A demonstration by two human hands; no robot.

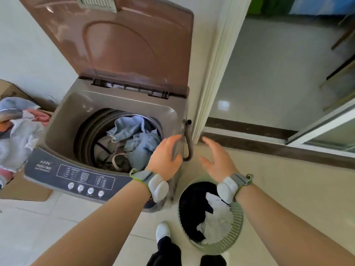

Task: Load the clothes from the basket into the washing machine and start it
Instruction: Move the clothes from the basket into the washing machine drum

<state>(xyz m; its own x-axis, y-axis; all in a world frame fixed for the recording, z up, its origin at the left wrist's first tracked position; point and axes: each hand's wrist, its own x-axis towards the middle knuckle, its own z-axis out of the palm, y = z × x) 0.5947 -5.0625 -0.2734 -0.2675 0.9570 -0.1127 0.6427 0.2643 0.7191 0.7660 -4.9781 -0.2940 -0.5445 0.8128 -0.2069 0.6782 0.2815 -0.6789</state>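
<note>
The grey top-loading washing machine (pixel 63 120) stands with its brown lid (pixel 123 45) raised. Light blue denim clothes (pixel 138 139) lie in its drum over darker items. A green perforated basket (pixel 235 225) sits on the floor at the machine's right front, holding black clothes (pixel 194 204) and white clothes (pixel 215 223). My left hand (pixel 165 158) hovers over the machine's right rim, fingers relaxed and holding nothing. My right hand (pixel 217 160) is held open above the basket, palm facing left, empty. Four round buttons (pixel 85 189) line the front control panel.
A pile of pale blue and pink clothes (pixel 17 131) lies on a cardboard box (pixel 23 189) left of the machine. A grey hose (pixel 189 143) hangs on the machine's right side. A white door frame (pixel 215 73) and a doorway with a dark threshold (pixel 249 129) open to the right.
</note>
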